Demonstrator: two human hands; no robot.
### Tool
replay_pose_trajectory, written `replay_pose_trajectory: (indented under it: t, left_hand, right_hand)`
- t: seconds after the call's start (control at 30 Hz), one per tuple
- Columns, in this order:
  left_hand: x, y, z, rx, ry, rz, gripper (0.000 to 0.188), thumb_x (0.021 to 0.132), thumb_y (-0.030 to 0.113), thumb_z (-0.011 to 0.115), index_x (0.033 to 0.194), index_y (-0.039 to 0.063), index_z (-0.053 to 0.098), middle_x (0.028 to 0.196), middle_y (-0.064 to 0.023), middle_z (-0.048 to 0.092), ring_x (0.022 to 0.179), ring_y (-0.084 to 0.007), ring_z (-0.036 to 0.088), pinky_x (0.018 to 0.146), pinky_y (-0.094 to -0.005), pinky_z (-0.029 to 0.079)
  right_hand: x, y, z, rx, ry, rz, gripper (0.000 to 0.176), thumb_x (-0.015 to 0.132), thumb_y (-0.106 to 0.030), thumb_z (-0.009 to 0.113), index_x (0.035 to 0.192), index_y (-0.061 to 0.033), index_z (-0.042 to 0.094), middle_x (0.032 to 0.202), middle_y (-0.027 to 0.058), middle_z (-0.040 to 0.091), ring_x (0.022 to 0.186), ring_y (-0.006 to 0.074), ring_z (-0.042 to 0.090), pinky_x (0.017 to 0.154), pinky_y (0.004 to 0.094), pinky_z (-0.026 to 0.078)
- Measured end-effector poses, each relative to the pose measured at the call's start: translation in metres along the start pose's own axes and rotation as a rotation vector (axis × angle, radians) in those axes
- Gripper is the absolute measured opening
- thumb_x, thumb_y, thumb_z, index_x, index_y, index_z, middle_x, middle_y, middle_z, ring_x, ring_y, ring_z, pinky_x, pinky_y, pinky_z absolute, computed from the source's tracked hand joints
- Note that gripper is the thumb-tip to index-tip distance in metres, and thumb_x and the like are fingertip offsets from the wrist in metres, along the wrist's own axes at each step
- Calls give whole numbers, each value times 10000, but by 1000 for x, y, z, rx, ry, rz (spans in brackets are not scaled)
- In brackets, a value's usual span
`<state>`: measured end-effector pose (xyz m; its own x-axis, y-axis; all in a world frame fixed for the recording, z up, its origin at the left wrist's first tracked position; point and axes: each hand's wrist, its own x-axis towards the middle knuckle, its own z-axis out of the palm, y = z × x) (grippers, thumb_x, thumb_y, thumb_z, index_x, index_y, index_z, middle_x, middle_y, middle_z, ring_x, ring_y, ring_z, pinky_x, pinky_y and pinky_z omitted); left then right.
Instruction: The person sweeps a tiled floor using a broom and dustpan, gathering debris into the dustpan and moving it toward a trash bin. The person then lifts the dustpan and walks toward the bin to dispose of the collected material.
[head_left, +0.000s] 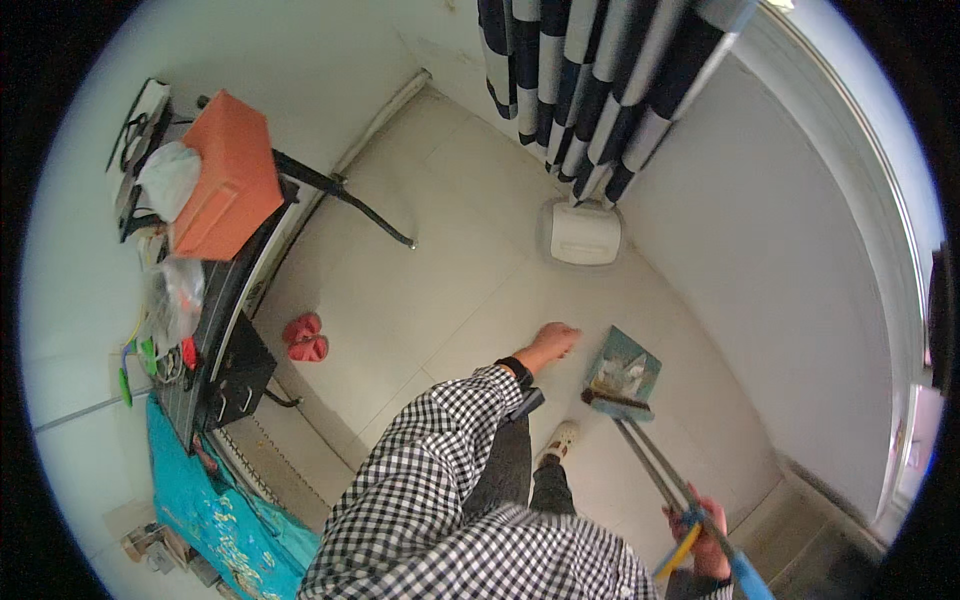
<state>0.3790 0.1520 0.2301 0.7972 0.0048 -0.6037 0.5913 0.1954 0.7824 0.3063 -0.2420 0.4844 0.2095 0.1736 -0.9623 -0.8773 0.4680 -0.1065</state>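
At the lower right, my right hand (701, 529) grips the handles of a broom and a long-handled dustpan together. The green dustpan (626, 364) stands out over the floor with pale litter or plastic in it. Across its lower edge lies the broom head (619, 403), with brown bristles and a light blue body. My left hand (556, 341) reaches out to the left of the dustpan, apart from it; its fingers look curled, slightly blurred, and no object shows in it.
A white bin (586, 234) stands below a checked curtain (600, 82). Pink slippers (306, 337) lie near a black desk (196, 360) that bears an orange box (229, 180). A desk leg (360, 204) juts over the floor. A turquoise cloth (202, 517) hangs at lower left.
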Motion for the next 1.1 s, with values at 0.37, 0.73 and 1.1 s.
replay_pose_trajectory:
  t: [0.37, 0.73, 1.1]
  left_hand:
    - [59, 17, -110, -105, 395, 152, 886, 618, 358, 720, 1248, -54, 252, 1201, -268, 405, 1057, -378, 457, 887, -407, 395]
    - [65, -18, -154, -125, 646, 68, 659, 573, 226, 703, 1025, -130, 381, 936, -263, 530, 799, -323, 573, 702, -355, 488]
    - [-50, -75, -181, -701, 523, -214, 560, 688, 138, 638, 1073, -86, 299, 1044, -205, 463, 860, -270, 540, 590, -376, 516]
  right_hand:
    - [-228, 218, 103, -569, 822, -506, 421, 818, -269, 495, 1007, 106, 486, 653, 83, 546, 440, 100, 447, 379, 193, 348]
    - [-216, 233, 133, -473, 916, -199, 255, 840, -262, 471, 800, -13, 514, 608, 53, 524, 417, 110, 437, 349, 198, 335]
    - [-190, 199, 111, -446, 616, -390, 228, 824, -191, 473, 840, 36, 489, 549, -2, 419, 430, 56, 354, 364, 191, 302]
